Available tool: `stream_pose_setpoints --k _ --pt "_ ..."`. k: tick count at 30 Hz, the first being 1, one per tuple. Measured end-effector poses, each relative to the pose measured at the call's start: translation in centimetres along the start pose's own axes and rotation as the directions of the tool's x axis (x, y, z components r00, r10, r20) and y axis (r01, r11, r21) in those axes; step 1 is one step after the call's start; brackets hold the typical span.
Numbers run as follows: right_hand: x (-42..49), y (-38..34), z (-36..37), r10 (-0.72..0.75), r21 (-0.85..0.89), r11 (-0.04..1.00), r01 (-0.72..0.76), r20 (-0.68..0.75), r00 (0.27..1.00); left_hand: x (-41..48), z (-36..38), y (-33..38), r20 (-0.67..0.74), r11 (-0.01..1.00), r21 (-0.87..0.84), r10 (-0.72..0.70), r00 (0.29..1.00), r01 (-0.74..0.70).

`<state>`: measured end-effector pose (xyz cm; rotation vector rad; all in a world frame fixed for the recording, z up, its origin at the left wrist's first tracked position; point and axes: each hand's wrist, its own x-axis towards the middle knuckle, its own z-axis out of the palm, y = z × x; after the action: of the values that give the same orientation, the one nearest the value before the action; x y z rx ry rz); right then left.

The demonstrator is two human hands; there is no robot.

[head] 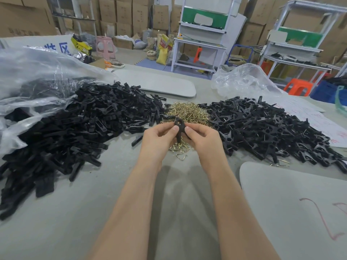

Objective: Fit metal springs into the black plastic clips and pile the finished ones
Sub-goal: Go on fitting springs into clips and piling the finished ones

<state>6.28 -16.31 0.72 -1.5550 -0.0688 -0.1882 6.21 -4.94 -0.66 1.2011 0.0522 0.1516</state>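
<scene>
Clip (178, 128) is being held upright above the brass springs (187, 113), left hand (159, 139) and right hand (201, 137) both pinching it, apparently steadying it for spring fitting. Finished pile (266, 128) is lying right, unassembled clips (84, 124) left.

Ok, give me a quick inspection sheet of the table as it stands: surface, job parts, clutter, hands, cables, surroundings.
Surface: grey table, carrying a rear board and a front board.
Job's things: clip parts heaped on the left; gold springs in the middle; wired clips piled on the right.
Clutter: left plastic bag, right plastic bag, paper sheet with red marks.
Grippers: left hand and right hand both pinch one black clip above the springs.
Cables: nothing seen on the table.
Surroundings: cardboard boxes, white workbenches, pink stool, orange stool.
</scene>
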Motion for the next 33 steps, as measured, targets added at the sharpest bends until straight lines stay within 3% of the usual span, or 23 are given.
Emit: stream_pose_setpoints --k 4,8,12,14,15,16,17,19,21,22,24,30,33 --pt "0.1 -0.6 -0.6 0.114 0.224 0.965 -0.137 0.111 0.987 -0.3 0.0 0.2 0.022 0.999 0.040 0.009 1.000 -0.009" --pt "0.1 -0.9 -1.3 0.211 0.409 0.872 -0.269 0.181 0.961 -0.4 0.1 0.8 0.153 0.997 -0.070 -0.032 0.988 0.043" --pt "0.3 -0.8 -1.2 0.264 0.431 0.853 -0.295 0.133 0.955 -0.4 0.0 0.9 0.189 0.990 -0.103 -0.080 0.979 0.101" --pt "0.5 -0.3 -1.2 0.210 0.237 0.949 -0.207 0.011 0.978 -0.3 -0.1 1.1 0.094 0.972 -0.191 -0.121 0.988 0.137" --pt "0.6 0.2 -1.2 0.138 0.012 0.990 -0.137 -0.058 0.989 -0.1 -0.2 1.1 0.028 0.950 -0.270 -0.153 0.988 0.155" --pt "0.6 0.8 -1.2 0.048 -0.270 0.960 -0.073 -0.099 0.994 0.1 -0.5 1.2 -0.033 0.917 -0.361 -0.193 0.981 0.168" --pt "0.5 1.3 -1.1 -0.020 -0.520 0.853 -0.033 -0.096 0.995 0.4 -0.7 1.3 -0.077 0.875 -0.452 -0.235 0.969 0.176" --pt "0.3 2.3 -0.5 0.008 -0.810 0.583 -0.058 -0.066 0.998 0.5 -1.1 1.4 -0.095 0.791 -0.582 -0.295 0.951 0.187" --pt "0.2 3.0 0.3 0.070 -0.909 0.404 -0.102 -0.081 0.994 0.4 -1.2 1.4 -0.067 0.748 -0.629 -0.323 0.944 0.211" --pt "0.2 3.2 0.7 0.068 -0.921 0.374 -0.112 -0.093 0.993 0.3 -1.1 1.4 -0.046 0.732 -0.642 -0.334 0.941 0.229" --pt "0.4 3.3 1.0 0.035 -0.909 0.406 -0.096 -0.090 0.995 0.2 -1.0 1.4 -0.012 0.709 -0.653 -0.361 0.933 0.266" --pt "0.7 3.1 -0.4 -0.048 -0.691 0.723 -0.030 -0.094 0.994 0.4 -1.0 0.8 0.011 0.795 -0.462 -0.438 0.899 0.393" --pt "1.0 2.1 -1.4 -0.018 -0.448 0.893 -0.045 -0.137 0.990 0.2 -0.6 0.9 0.094 0.755 -0.499 -0.440 0.893 0.424"
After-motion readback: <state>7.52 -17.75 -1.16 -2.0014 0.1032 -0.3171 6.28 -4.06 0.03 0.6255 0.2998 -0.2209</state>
